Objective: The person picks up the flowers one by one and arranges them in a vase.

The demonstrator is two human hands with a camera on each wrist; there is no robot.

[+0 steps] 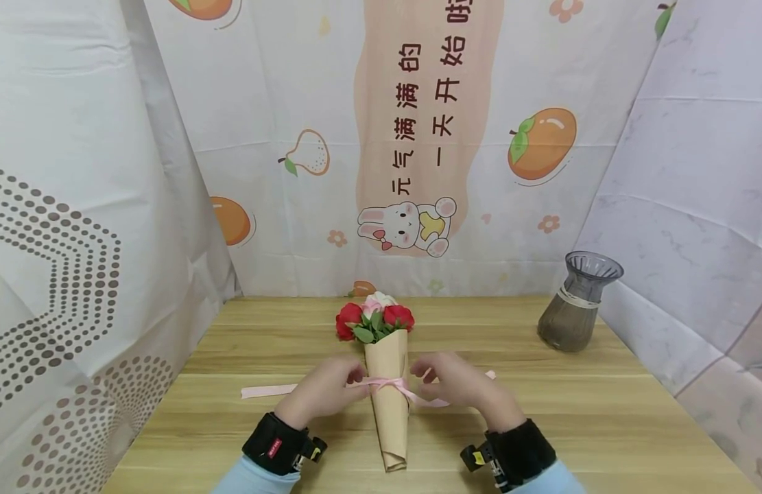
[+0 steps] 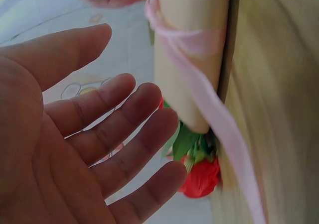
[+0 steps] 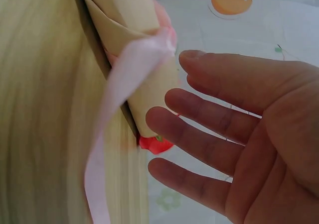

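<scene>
A small bouquet wrapped in brown kraft paper [image 1: 388, 418] lies on the table, its red, pink and white flowers [image 1: 398, 315] pointing away from me. A pink ribbon [image 1: 266, 392] is tied around the middle of the wrap, and its tails stretch out to both sides. My left hand [image 1: 325, 390] is beside the wrap on the left; in the left wrist view its fingers are spread and hold nothing. On the other side, my right hand [image 1: 451, 381] hovers near the ribbon knot. The right wrist view shows its fingers [image 3: 204, 137] loosely extended, apart from the ribbon.
A grey glass vase [image 1: 568, 309] with a cord around its neck stands at the back right of the wooden table [image 1: 492, 446]. Printed cloth [image 1: 306, 226] hangs behind the table, with more cloth along both sides.
</scene>
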